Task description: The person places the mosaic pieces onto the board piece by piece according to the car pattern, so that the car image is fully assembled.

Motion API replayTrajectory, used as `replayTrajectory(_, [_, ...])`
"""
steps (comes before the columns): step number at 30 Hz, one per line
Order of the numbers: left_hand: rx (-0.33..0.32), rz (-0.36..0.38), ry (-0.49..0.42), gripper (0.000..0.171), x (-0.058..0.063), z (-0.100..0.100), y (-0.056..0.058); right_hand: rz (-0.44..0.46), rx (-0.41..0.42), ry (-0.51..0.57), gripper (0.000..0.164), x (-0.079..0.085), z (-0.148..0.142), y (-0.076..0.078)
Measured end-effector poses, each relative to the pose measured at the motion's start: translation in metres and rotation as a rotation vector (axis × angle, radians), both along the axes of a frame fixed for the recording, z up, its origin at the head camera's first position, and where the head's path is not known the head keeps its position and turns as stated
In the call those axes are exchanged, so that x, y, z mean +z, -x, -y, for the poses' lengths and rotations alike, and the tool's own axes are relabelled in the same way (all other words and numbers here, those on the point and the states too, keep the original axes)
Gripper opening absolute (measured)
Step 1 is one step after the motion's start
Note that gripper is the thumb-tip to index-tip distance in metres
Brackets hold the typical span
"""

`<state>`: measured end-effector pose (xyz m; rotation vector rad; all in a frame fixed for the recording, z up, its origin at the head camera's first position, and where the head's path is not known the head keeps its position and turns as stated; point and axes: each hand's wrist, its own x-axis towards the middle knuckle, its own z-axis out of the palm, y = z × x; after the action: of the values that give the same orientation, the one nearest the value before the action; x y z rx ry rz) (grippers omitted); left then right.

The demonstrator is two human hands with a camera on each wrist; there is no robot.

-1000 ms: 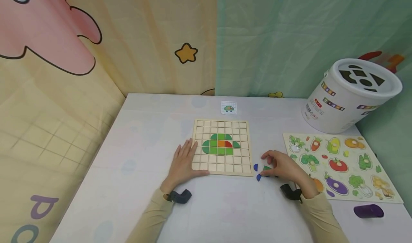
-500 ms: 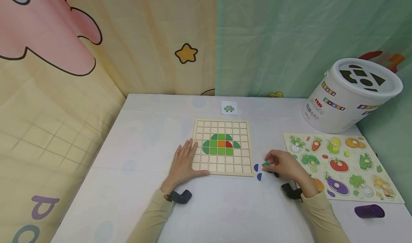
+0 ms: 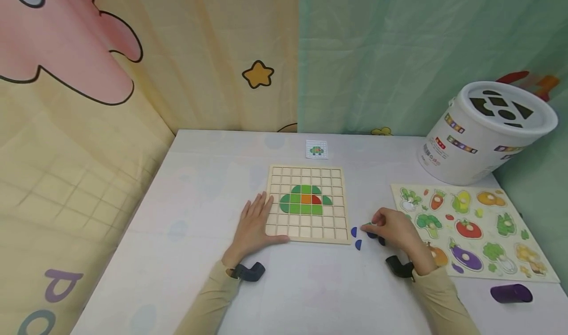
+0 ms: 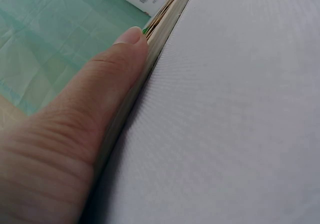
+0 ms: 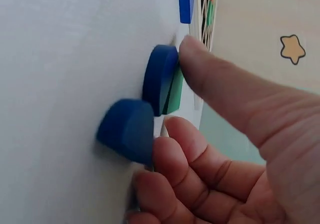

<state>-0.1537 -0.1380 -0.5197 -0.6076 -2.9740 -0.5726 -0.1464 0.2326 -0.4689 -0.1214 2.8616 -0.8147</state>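
Observation:
My left hand (image 3: 252, 226) lies with straight fingers along the left edge of the wooden grid board (image 3: 333, 221), thumb at its near edge. Green tiles (image 3: 295, 207), an orange tile (image 3: 306, 199) and a red tile (image 3: 316, 200) sit in the board. Right of it, my right hand (image 3: 395, 231) pinches a green block (image 5: 175, 96) between thumb and index finger. A blue block (image 5: 161, 78) stands against the green one, and another blue block (image 5: 127, 129) is near the curled fingers. Two blue half-round pieces (image 3: 354, 232) lie between hand and board.
A small pattern card (image 3: 317, 149) lies behind the board. To the right is a vegetable puzzle board (image 3: 448, 234), with a white bucket (image 3: 470, 142) behind it and a dark purple cylinder (image 3: 511, 293) in front.
My right hand has shifted slightly right, and the green block is now mostly hidden by its fingers in the head view. Blue pieces show under the fingers. The left hand stays put.

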Motion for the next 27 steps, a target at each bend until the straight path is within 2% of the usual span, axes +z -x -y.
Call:
replayTrajectory(3, [0.006, 0.006, -0.001, 0.116, 0.001, 0.000, -0.001, 0.012, -0.016, -0.014, 0.033, 0.001, 0.003, -0.001])
replayTrajectory(9, [0.003, -0.013, -0.006, 0.115, 0.001, 0.000, 0.000, -0.006, 0.009, 0.011, 0.028, 0.002, 0.007, -0.001])
replayTrajectory(19, [0.004, -0.001, 0.003, 0.116, -0.002, -0.001, 0.000, -0.119, 0.060, 0.060, 0.018, 0.002, 0.007, -0.002])
replayTrajectory(27, [0.006, 0.006, 0.005, 0.117, -0.002, -0.001, 0.001, -0.195, 0.075, 0.147, 0.013, 0.004, 0.023, 0.011])
